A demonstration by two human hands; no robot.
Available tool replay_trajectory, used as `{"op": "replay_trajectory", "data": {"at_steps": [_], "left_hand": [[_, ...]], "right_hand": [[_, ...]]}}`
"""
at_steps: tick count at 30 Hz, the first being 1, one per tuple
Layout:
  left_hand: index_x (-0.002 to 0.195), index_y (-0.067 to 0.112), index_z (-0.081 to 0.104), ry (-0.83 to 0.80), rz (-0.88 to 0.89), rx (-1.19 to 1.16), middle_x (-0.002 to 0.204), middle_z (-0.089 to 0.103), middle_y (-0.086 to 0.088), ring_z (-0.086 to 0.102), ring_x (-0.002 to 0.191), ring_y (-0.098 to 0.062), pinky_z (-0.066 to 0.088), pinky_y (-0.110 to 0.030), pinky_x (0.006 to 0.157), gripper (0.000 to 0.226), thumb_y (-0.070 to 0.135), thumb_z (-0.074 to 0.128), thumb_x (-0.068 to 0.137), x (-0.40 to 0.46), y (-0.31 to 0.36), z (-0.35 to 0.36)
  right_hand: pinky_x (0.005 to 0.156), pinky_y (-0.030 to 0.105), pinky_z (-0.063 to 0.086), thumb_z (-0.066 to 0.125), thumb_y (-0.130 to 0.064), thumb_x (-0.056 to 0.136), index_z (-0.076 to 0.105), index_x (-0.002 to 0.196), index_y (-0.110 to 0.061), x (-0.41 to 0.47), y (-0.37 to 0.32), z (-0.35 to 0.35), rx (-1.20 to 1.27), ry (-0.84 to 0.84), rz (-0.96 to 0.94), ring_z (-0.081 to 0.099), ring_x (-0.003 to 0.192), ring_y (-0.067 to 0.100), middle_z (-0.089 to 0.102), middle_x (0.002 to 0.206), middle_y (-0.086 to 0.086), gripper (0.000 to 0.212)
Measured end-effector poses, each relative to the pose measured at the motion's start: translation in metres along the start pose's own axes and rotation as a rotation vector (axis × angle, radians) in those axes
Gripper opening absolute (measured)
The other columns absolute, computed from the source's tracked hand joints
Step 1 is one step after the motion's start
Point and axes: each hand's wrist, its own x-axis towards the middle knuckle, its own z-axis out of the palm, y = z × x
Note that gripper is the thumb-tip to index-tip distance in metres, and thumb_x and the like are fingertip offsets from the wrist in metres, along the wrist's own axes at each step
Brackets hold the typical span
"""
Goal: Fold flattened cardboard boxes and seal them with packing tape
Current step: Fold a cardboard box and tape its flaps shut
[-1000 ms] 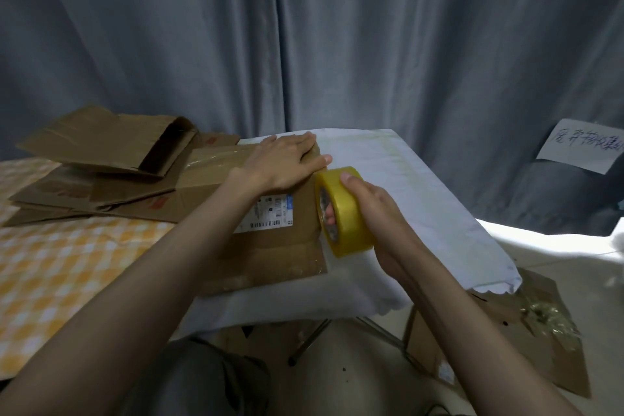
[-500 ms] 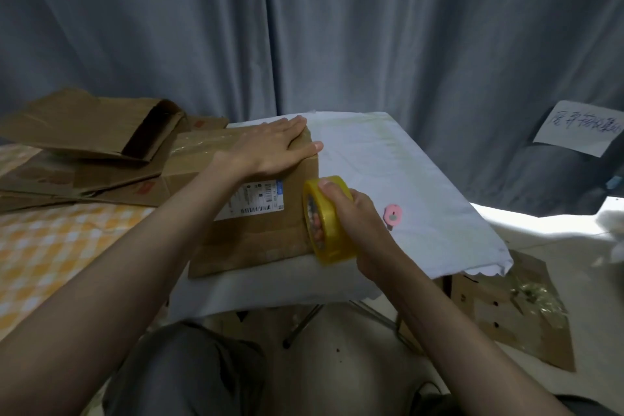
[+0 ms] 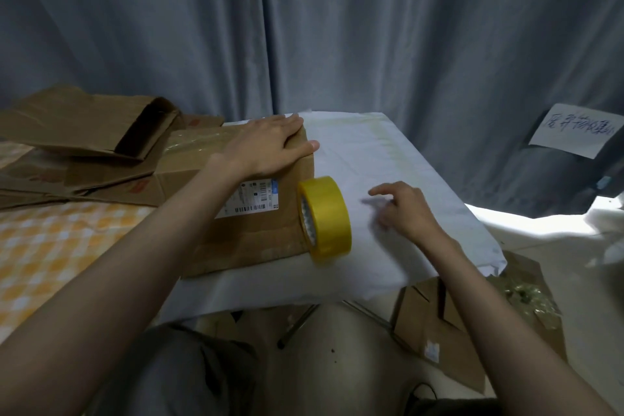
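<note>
Cardboard box (image 3: 256, 230) lies closed on the white-covered table (image 3: 388, 159), along its left edge, with the left hand (image 3: 266, 149) resting flat on its top, fingers straight. Against the box's right side stands the yellow tape roll (image 3: 329, 216) on its rim, and just right of it the right hand (image 3: 405, 209) hovers over the cloth, loosely curled, holding nothing.

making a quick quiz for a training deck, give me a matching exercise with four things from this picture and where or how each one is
Things:
1. tape roll
2. left hand
3. right hand
4. paper note

States or places:
A. hangs on the curtain at the right
B. rests flat on top of the cardboard box
C. stands on edge against the box's right side
D. over the white cloth, holding nothing

Pairs: 1-C, 2-B, 3-D, 4-A
</note>
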Motion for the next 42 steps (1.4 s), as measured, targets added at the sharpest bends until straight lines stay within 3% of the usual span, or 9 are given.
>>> {"op": "replay_trajectory", "data": {"at_steps": [4, 9, 14, 21, 28, 33, 37, 39, 42], "left_hand": [[0.123, 0.02, 0.067, 0.242, 0.157, 0.062, 0.124, 0.064, 0.0, 0.053, 0.11, -0.019, 0.042, -0.038, 0.09, 0.052, 0.058, 0.041, 0.099, -0.004, 0.004, 0.002], [0.106, 0.019, 0.069, 0.369, 0.159, 0.014, 0.093, 0.052, 0.008, 0.048, 0.081, -0.009, 0.033, -0.021, 0.064, 0.033, 0.046, 0.05, 0.101, -0.019, 0.008, 0.001], [0.118, 0.031, 0.069, 0.306, 0.106, 0.006, 0.107, 0.063, 0.009, 0.056, 0.095, -0.012, 0.047, -0.032, 0.075, 0.044, 0.062, 0.05, 0.095, -0.03, 0.008, 0.0], [0.109, 0.015, 0.074, 0.468, 0.038, -0.214, 0.107, 0.062, -0.002, 0.051, 0.101, -0.015, 0.045, -0.036, 0.088, 0.021, 0.025, 0.07, 0.09, -0.046, 0.02, 0.021], [0.11, 0.015, 0.066, 0.564, 0.034, -0.205, 0.112, 0.065, 0.001, 0.055, 0.108, -0.016, 0.039, -0.031, 0.09, 0.016, 0.018, 0.062, 0.095, -0.065, 0.021, 0.036], [0.105, 0.014, 0.059, 0.579, 0.01, -0.343, 0.106, 0.064, 0.001, 0.059, 0.102, -0.015, 0.049, -0.041, 0.089, 0.015, 0.01, 0.064, 0.091, -0.078, 0.023, 0.038], [0.086, 0.012, 0.06, 0.704, -0.077, -0.328, 0.086, 0.059, 0.001, 0.054, 0.082, -0.016, 0.045, -0.03, 0.075, 0.009, 0.018, 0.065, 0.09, -0.088, 0.038, 0.047], [0.072, 0.012, 0.06, 0.721, -0.199, -0.504, 0.068, 0.056, 0.004, 0.051, 0.063, -0.012, 0.042, -0.023, 0.061, 0.029, 0.034, 0.063, 0.09, -0.097, 0.059, 0.055], [0.063, 0.01, 0.066, 0.454, -0.438, -0.914, 0.052, 0.057, 0.003, 0.053, 0.052, -0.01, 0.04, -0.015, 0.055, 0.054, 0.06, 0.066, 0.084, -0.106, 0.09, 0.062]], "right_hand": [[0.095, 0.041, 0.05, 0.053, 0.001, 0.087, 0.068, 0.077, -0.03, 0.019, 0.042, 0.014, -0.151, -0.15, -0.008, 0.062, 0.102, 0.034, 0.069, 0.086, -0.001, 0.035], [0.079, 0.025, 0.047, 0.064, 0.002, 0.079, 0.07, 0.09, -0.022, 0.025, 0.045, 0.01, -0.123, -0.156, 0.014, 0.06, 0.091, 0.017, 0.065, 0.097, 0.005, 0.027], [0.066, 0.033, 0.059, 0.071, 0.007, 0.079, 0.07, 0.08, -0.014, 0.022, 0.013, -0.023, 0.162, 0.121, -0.002, 0.067, 0.065, 0.015, 0.073, 0.078, 0.006, 0.021], [0.056, 0.023, 0.048, 0.074, -0.008, 0.087, 0.064, 0.095, -0.019, 0.002, -0.049, -0.033, 0.616, 0.215, -0.286, 0.062, 0.061, 0.015, 0.067, 0.092, -0.001, 0.016], [0.083, 0.039, 0.059, 0.067, -0.01, 0.095, 0.064, 0.108, -0.007, -0.005, -0.077, -0.011, 0.741, 0.089, -0.442, 0.069, 0.093, 0.025, 0.067, 0.105, 0.005, 0.014], [0.083, 0.035, 0.054, 0.064, -0.023, 0.098, 0.057, 0.108, -0.017, 0.001, -0.089, -0.001, 0.631, 0.08, -0.515, 0.064, 0.102, 0.018, 0.063, 0.105, -0.002, 0.013], [0.076, 0.022, 0.05, 0.062, -0.028, 0.099, 0.056, 0.109, -0.015, 0.003, -0.089, 0.0, 0.546, 0.081, -0.505, 0.06, 0.093, 0.004, 0.061, 0.1, -0.012, 0.018], [0.075, 0.02, 0.049, 0.063, -0.028, 0.099, 0.057, 0.109, -0.014, 0.004, -0.088, -0.001, 0.54, 0.077, -0.504, 0.061, 0.092, 0.006, 0.062, 0.101, -0.01, 0.019], [0.076, 0.025, 0.051, 0.065, -0.025, 0.098, 0.059, 0.108, -0.014, 0.005, -0.087, -0.002, 0.537, 0.07, -0.513, 0.062, 0.093, 0.011, 0.065, 0.101, -0.008, 0.016]]}}
